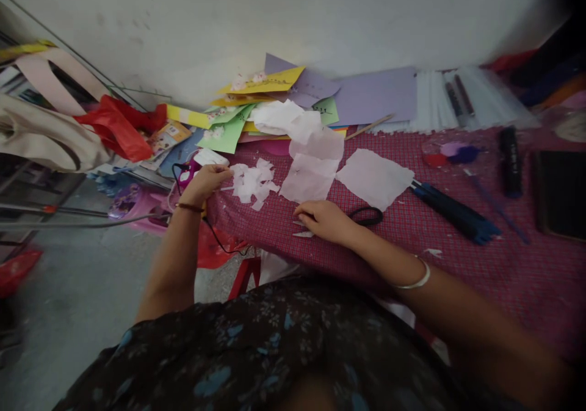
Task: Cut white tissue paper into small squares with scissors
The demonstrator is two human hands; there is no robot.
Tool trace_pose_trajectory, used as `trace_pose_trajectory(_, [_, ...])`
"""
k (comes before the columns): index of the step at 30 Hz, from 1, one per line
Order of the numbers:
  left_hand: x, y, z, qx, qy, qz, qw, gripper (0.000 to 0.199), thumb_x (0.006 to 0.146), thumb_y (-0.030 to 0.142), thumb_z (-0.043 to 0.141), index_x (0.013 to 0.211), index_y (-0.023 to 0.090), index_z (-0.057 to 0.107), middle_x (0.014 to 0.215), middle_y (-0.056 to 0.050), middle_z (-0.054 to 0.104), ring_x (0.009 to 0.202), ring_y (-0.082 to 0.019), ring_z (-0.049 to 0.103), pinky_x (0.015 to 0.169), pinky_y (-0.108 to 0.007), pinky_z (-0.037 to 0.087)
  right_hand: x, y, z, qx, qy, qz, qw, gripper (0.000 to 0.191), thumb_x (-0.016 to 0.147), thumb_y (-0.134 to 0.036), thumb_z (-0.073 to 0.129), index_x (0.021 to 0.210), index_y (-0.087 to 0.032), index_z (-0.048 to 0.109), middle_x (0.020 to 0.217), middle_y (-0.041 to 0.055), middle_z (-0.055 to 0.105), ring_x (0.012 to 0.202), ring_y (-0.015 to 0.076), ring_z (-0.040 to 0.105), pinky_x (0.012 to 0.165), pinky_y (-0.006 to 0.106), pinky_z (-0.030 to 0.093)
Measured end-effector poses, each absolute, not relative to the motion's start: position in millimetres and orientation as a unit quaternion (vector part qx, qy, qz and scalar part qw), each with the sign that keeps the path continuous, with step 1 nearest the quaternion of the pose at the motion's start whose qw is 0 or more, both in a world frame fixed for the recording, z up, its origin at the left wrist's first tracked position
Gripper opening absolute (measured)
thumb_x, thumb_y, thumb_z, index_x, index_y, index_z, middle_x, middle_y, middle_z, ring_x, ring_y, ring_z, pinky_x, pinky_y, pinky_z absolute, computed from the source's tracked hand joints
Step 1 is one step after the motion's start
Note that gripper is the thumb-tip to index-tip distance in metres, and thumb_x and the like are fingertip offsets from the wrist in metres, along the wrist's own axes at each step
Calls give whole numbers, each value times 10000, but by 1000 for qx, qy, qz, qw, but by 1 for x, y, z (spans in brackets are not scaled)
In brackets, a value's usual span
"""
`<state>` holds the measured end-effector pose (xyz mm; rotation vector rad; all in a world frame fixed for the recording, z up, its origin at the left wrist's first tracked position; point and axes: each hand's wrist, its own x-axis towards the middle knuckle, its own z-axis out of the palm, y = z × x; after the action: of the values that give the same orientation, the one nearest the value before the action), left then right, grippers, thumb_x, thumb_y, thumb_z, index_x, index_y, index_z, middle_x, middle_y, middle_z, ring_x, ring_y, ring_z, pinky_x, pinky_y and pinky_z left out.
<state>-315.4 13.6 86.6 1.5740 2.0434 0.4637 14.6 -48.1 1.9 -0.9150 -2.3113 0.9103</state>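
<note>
My left hand (210,182) is at the table's left edge, its fingers pressed together beside a pile of torn white paper scraps (254,182); what it pinches, if anything, is too small to tell. My right hand (323,218) rests near the table's front edge with curled fingers, over the pointed blades of scissors (303,234). The black scissor handle (367,215) shows behind that wrist. Thin whitish paper squares (309,178) lie between and beyond my hands, and another pale sheet (375,178) lies to the right.
Yellow, green and purple papers (378,96) lie along the wall. A dark blue-handled tool (453,209), a black marker (510,162) and a dark flat object (561,194) are on the right. Left are a red bag (119,129) and a white block with black cables (210,157).
</note>
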Motion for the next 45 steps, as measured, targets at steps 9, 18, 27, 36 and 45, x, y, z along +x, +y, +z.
trace_pose_trajectory(9, [-261, -9, 69, 750, 652, 55, 95, 491, 813, 329, 623, 1276, 168, 650, 743, -35, 645, 670, -173, 541, 639, -278, 373, 14, -47, 0, -339, -842, 338, 248, 221, 908, -139, 529, 1003, -190, 721, 1013, 69, 777, 927, 215, 711, 836, 335, 515])
trace_pose_trajectory(18, [-236, 11, 63, 658, 676, 221, 249, 109, 809, 270, 552, 809, 173, 602, 575, 32, 481, 471, -102, 385, 485, -248, 332, 14, -48, 5, -345, -844, 337, 236, 228, 915, -130, 525, 1020, -169, 724, 1028, 85, 777, 936, 227, 715, 846, 345, 521])
trace_pose_trajectory(27, [-290, 9, 78, 423, 648, 457, 437, 119, 722, 124, 684, 718, 169, 574, 442, 86, 376, 365, -46, 259, 364, -186, 187, 15, -48, 4, -343, -844, 340, 232, 230, 915, -134, 528, 1025, -156, 729, 1048, 106, 771, 961, 244, 713, 865, 360, 515])
trace_pose_trajectory(36, [-252, -20, 80, 215, 400, 640, 620, 524, 1027, 486, 232, 903, 142, 608, 698, -58, 577, 566, -94, 555, 468, -168, 463, 16, -49, 5, -348, -824, 361, 263, 219, 901, -125, 529, 990, -173, 723, 990, 87, 774, 906, 220, 708, 821, 340, 510])
trace_pose_trajectory(45, [-150, -46, 57, 173, 335, 569, 731, 579, 996, 563, 284, 1049, 132, 667, 1178, -143, 699, 1210, -263, 620, 982, -407, 534, 3, -47, 32, -372, -774, 330, 392, 168, 901, -189, 550, 1028, -190, 660, 1007, 74, 727, 908, 210, 664, 810, 334, 508])
